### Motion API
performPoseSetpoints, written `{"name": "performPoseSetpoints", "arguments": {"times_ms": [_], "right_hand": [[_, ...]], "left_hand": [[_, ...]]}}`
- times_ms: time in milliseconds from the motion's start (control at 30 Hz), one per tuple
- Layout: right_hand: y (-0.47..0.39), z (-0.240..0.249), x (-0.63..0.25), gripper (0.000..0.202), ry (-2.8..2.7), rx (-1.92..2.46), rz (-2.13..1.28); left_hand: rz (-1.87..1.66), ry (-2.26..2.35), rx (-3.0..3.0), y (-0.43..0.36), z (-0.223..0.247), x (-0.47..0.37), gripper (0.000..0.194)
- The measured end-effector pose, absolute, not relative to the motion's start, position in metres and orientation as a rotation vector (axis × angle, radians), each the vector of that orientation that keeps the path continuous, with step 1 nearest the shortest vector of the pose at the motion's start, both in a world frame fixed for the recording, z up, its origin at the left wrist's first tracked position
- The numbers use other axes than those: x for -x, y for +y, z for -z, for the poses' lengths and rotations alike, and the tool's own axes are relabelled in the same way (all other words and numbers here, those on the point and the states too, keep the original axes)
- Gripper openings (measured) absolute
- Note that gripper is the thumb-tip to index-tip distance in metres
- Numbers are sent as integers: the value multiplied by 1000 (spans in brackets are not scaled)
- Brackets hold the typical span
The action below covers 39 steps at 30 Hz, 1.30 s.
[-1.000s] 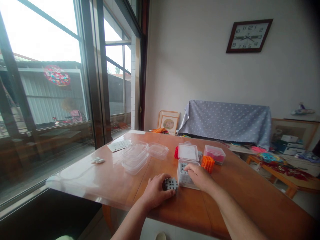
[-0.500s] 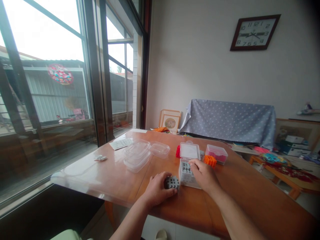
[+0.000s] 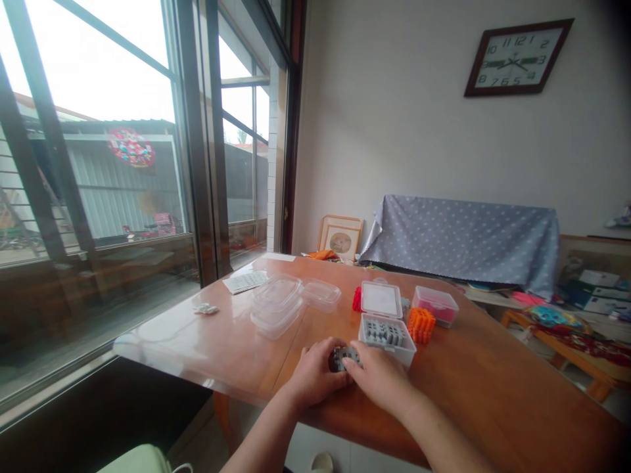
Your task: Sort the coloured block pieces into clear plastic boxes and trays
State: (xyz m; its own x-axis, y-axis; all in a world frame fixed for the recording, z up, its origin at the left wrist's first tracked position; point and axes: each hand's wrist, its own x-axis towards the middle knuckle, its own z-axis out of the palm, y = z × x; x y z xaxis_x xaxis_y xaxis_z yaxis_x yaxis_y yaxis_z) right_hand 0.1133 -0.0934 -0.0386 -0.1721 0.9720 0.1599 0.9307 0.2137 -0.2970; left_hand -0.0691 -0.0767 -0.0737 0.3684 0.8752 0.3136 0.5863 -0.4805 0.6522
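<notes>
Near the front of the table, my left hand curls around a stack of grey plastic lattice-shaped building pieces. My right hand meets it from the other side, its thumb lying over the top of the stack. Some of the right fingers are hidden behind the hand. Just beyond stands a clear plastic box with its lid tipped back; more grey pieces lie inside it. An orange stack of similar pieces sits right of the box.
A lidded clear box with pink contents stands behind the orange stack. Red pieces show beside the lid. Clear plastic containers, a printed sheet and a small white packet lie to the left on the wooden table.
My right hand has moved from the open box down to the grey stack in my left hand. The left hand stays nearly in place. The view has shifted slightly.
</notes>
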Motion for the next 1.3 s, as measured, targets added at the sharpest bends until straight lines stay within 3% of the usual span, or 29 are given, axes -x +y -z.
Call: {"name": "performPoseSetpoints", "arguments": {"times_ms": [233, 400, 967, 1200, 1300], "right_hand": [[-88, 49, -114, 21, -2075, 1721, -215], [-88, 52, -115, 41, -2055, 1781, -168], [-85, 59, -113, 14, -1834, 1484, -321], [-82, 43, -132, 25, -1694, 1198, -688], [-73, 29, -155, 29, -1581, 1164, -630]], "left_hand": [[-898, 1284, -2184, -77, 73, 69, 43], [-932, 1254, -2152, -75, 75, 69, 48], [-837, 1302, -2215, -72, 78, 71, 46], [-857, 1295, -2159, -71, 81, 71, 53], [-856, 1288, -2129, -72, 80, 71, 52]]}}
